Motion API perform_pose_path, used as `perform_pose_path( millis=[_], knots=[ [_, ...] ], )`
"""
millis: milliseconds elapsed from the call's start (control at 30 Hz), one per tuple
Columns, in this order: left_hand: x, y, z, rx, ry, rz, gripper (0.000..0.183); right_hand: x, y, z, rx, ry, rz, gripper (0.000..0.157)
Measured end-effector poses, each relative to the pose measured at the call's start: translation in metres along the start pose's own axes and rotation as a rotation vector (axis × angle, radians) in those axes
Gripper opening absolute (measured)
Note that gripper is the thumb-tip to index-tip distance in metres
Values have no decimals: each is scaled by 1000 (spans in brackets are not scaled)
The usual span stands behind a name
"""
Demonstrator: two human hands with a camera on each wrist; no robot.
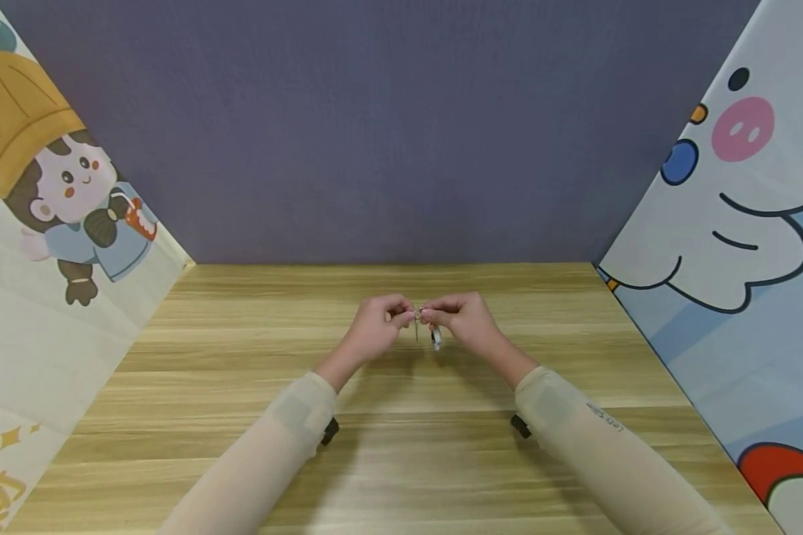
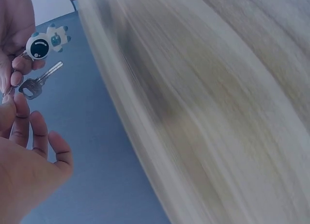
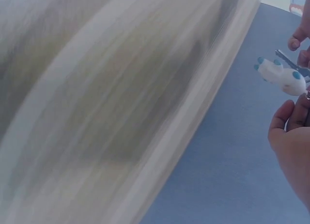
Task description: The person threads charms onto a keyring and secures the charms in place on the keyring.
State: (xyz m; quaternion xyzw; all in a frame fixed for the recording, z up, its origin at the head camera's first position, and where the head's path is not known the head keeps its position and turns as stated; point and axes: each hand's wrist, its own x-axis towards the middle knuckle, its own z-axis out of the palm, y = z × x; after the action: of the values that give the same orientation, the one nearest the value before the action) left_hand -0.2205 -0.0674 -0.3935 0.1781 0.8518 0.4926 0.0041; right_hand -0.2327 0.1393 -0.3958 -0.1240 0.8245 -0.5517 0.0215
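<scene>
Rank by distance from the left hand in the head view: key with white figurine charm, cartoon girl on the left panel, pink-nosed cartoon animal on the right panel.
1. Silver metal key with white figurine charm: at the left hand's fingers, centre of the wooden table.
2. Cartoon girl in a yellow hat: left panel.
3. Pink-nosed cartoon animal: right panel, farthest.

Between my fingertips hangs a silver key [image 2: 38,82] on a ring, with a small white-and-teal figure charm [image 2: 46,42] dangling just beside it.

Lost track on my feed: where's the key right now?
The key hangs between both hands above the table's middle, just under the white figure charm, in the left wrist view's upper left.
</scene>
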Motion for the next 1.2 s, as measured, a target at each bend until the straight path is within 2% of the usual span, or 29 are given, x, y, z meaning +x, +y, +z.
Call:
perform_pose_path(
  millis=[167, 300, 400, 633, 767, 900, 967, 1000, 1067, 1200],
  knots=[
    [0, -1, 2, -55, 14, -9, 12, 0, 6, 2, 75, 29, 16, 17],
    [1, -3, 6, -97, 41, -1, 11, -2, 8, 4, 180, 51, 51, 19],
    [1, -5, 9, -128, 74, -2, 11, -3, 7, 6, 266, 65, 82, 21],
    [-1, -7, 16, -262, 172, -21, 10, -3, 4, 11, 360, 85, 98, 23],
    [-2, -7, 19, -312, 229, -30, 9, -2, 2, 14, 344, 101, 87, 22],
    [-4, -5, 22, -296, 278, -38, 10, -7, -2, 14, 174, 131, 18, 18],
    [-6, -3, 24, -241, 303, -25, 12, -9, -4, 14, 78, 147, -33, 17],
    [-7, -2, 25, -175, 313, 5, 12, -11, -5, 13, 38, 153, -56, 16],
    [-9, 0, 27, -2, 337, 72, 14, -13, -5, 13, -16, 159, -85, 16],
    [-14, 0, 30, 418, 397, 208, 17, -17, -6, 12, -90, 158, -101, 17]
  ],
)
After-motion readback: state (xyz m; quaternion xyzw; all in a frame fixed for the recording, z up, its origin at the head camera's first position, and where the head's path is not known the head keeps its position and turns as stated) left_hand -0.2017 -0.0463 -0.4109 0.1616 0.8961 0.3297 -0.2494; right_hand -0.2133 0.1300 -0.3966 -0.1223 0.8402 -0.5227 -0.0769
